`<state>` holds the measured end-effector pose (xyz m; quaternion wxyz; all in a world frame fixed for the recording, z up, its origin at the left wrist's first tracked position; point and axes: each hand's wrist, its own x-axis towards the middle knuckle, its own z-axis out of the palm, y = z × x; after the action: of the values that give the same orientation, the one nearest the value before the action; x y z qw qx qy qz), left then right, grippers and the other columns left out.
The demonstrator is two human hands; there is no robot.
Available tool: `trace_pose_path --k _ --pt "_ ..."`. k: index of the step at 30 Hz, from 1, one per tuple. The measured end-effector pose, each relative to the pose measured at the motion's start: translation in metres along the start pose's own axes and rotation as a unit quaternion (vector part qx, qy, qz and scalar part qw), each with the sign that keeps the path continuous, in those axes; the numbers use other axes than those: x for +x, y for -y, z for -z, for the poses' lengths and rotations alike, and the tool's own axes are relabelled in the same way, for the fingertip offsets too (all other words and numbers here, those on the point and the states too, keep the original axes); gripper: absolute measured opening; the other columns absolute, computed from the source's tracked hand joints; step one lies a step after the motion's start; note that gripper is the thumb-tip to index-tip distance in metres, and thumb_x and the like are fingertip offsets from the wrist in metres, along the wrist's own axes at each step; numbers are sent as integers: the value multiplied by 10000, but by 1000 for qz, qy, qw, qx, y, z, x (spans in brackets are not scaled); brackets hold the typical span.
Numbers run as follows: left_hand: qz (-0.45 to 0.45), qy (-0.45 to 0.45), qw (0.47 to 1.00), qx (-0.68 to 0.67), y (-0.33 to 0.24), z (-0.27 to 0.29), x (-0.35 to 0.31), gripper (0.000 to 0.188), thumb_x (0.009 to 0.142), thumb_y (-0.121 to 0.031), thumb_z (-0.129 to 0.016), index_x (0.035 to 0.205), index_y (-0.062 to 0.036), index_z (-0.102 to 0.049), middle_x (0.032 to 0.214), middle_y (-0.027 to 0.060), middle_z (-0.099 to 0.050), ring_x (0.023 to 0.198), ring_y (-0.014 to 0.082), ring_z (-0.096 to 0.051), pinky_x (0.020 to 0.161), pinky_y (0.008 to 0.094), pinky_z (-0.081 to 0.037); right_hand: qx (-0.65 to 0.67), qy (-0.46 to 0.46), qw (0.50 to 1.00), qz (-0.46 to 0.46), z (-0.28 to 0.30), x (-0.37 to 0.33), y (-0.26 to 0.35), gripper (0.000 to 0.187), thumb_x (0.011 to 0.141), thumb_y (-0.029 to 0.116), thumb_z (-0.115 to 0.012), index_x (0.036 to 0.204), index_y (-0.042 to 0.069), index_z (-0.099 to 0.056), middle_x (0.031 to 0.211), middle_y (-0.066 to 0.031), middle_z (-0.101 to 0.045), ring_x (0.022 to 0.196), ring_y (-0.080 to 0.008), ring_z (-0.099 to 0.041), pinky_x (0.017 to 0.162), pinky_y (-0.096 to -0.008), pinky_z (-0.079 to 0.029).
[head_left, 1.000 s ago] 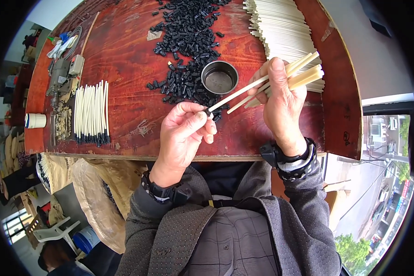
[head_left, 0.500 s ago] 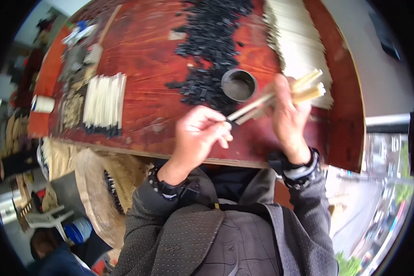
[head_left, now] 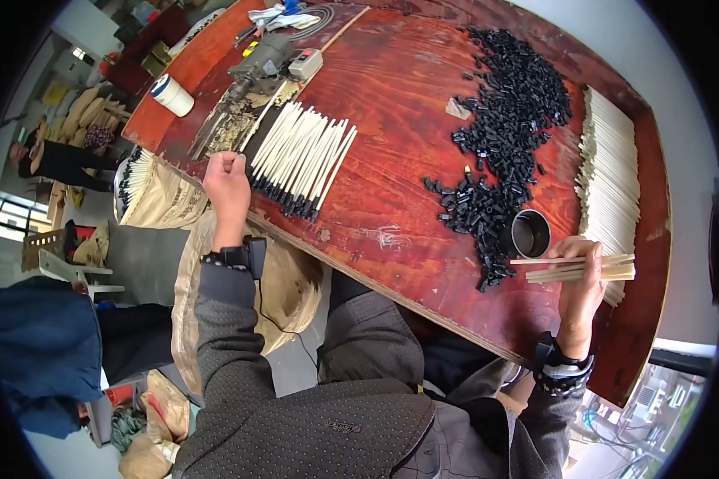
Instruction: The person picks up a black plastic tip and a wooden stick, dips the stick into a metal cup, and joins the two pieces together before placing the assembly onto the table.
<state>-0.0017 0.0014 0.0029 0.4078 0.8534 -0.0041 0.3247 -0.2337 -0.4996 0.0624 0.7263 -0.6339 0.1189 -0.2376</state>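
An open lane crosses the middle of the counter (head_left: pixel 399 176), near edge to far, between black-tipped sticks (head_left: pixel 303 156) on the left and heaped black pieces (head_left: pixel 511 104). A motor (head_left: pixel 264 60) blocks the far left. Right of the heap only a narrow strip remains before the white stack (head_left: pixel 611 168); the cup (head_left: pixel 530 232) obstructs its near end.

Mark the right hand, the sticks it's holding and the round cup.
Right hand (head_left: pixel 581 293): head view, middle of the hand.
Sticks (head_left: pixel 618 272): head view, ends to the right of the thumb.
Round cup (head_left: pixel 531 234): head view, its inside.
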Motion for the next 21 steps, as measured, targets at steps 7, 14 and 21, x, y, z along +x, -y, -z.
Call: trace_pose_path --k 7,14,21 --pt "-85 16 968 235 43 -4 10 98 873 -112 -713 903 -27 -675 830 109 -678 741 285 -646 707 409 -514 -116 23 992 35 14 4 -4 449 1099 382 -427 800 59 -511 767 -54 -508 752 -150 -506 672 -297 -417" --pt "-65 57 994 70 -42 -25 -30 157 888 -28 -666 1043 -20 -691 961 127 -666 844 276 -649 784 364 -521 -156 -65 986 -3 13 3 0 477 1107 385 -413 795 49 -547 676 -43 -541 530 -125 -479 513 -283 -400" --pt "-247 398 856 -220 -215 -82 -176 136 914 -8 -671 1044 17 -703 965 156 -686 880 263 -686 748 337 -552 -213 -86 971 58 30 -6 4 541 1076 479 -478 828 18 -613 643 -53 -580 566 -143 -604 515 -272 -450"
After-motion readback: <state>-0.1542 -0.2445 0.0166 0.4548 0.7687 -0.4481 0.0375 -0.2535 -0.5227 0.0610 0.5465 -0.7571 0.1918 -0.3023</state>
